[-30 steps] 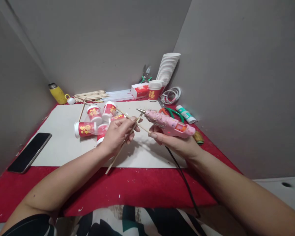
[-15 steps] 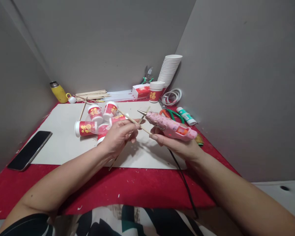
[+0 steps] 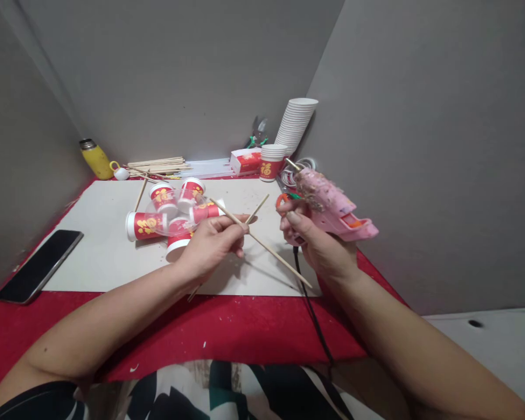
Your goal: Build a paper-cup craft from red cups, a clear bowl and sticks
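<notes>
My left hand (image 3: pixel 216 242) pinches two thin wooden sticks (image 3: pixel 280 259) where they cross in an X. One stick slants down to the right; the other runs from the upper right down behind the hand. My right hand (image 3: pixel 321 239) is wrapped round the handle of a pink hot glue gun (image 3: pixel 328 201), its metal nozzle pointing up and to the left, apart from the sticks. A black cord hangs from the handle. Left of my left hand, several red-and-white paper cups (image 3: pixel 146 225) lie in a ring around a clear plastic disc (image 3: pixel 175 211).
A phone (image 3: pixel 39 265) lies at the left on the white board (image 3: pixel 100 262). Along the back stand a yellow bottle (image 3: pixel 97 160), a bundle of sticks (image 3: pixel 157 166), a red-and-white box (image 3: pixel 245 161), cup stacks (image 3: pixel 296 125) and pliers (image 3: pixel 258 134). The glue gun's cord (image 3: pixel 315 318) crosses the table's front edge.
My right hand has let go of the slanting stick's lower end and moved right with the glue gun, its nozzle now raised. My left hand still pinches the crossed sticks.
</notes>
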The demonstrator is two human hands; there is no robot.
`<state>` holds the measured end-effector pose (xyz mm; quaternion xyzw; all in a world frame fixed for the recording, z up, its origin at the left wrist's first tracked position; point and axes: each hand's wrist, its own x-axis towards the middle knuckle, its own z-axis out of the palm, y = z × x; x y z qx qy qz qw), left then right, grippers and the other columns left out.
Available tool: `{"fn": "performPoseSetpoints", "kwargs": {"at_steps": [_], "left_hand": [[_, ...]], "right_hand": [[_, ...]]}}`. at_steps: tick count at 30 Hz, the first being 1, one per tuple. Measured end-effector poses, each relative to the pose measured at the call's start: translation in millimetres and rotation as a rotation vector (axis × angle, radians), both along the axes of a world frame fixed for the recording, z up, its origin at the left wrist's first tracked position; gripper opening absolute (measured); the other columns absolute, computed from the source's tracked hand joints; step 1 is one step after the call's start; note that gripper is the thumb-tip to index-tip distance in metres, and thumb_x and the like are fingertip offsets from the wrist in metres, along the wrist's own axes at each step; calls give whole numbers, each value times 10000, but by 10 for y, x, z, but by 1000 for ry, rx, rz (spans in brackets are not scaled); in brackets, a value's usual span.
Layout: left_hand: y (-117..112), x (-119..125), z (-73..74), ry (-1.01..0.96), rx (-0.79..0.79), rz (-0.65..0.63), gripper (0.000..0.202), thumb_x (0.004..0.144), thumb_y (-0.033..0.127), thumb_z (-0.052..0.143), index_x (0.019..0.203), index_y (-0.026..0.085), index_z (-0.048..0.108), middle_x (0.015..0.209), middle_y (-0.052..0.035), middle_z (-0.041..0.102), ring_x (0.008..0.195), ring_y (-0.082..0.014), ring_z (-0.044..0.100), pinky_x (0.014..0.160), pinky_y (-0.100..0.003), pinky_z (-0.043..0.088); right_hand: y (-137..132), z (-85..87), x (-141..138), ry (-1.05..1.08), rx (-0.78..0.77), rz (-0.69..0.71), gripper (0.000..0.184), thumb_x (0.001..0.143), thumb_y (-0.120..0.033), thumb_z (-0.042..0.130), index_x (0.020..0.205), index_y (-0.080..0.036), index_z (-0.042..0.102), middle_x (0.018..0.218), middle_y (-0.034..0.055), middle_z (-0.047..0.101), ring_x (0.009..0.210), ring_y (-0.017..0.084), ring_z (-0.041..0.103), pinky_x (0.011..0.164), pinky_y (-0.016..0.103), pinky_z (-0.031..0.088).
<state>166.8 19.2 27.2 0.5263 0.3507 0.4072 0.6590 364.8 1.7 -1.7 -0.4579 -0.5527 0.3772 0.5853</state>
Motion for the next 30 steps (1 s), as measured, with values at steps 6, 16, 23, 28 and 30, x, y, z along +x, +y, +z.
{"fn": "performPoseSetpoints", "kwargs": {"at_steps": [6,16,23,28,30], "left_hand": [[-98,50,-100,148,68,-76,145,823,276,663,841,154,740,566,47,560,508,-72,528,558,-232,414],[-114,62,-131,220,111,-112,250,866,337,619,716,139,650,616,21,588,458,-61,486,469,-217,402],[-124,42,-130,256,246,-61,269,911,333,591,753,145,702,724,-30,689,490,-51,429,460,-199,347],[-120,-33,17,204,341,67,253,910,370,632,805,169,745,739,-50,711,553,-85,512,471,-214,364],[-98,-85,130,182,406,141,232,898,386,661,894,178,762,760,-58,726,585,-106,561,477,-223,391]], "right_hand": [[40,4,-63,192,-50,98,264,766,-419,802,899,-223,685,724,-18,621,564,93,504,470,223,349],[43,2,-34,183,-32,103,261,788,-428,794,798,-206,659,740,-16,668,623,94,561,531,219,390],[42,29,-45,163,-37,72,308,764,-469,791,801,-208,633,743,-4,676,619,107,560,512,232,388],[65,94,-19,169,-75,-61,345,720,-509,784,810,-218,621,721,15,671,575,114,548,463,241,363],[86,108,-5,192,-81,-105,333,717,-496,778,812,-216,626,714,15,668,562,110,548,448,238,349]]}}
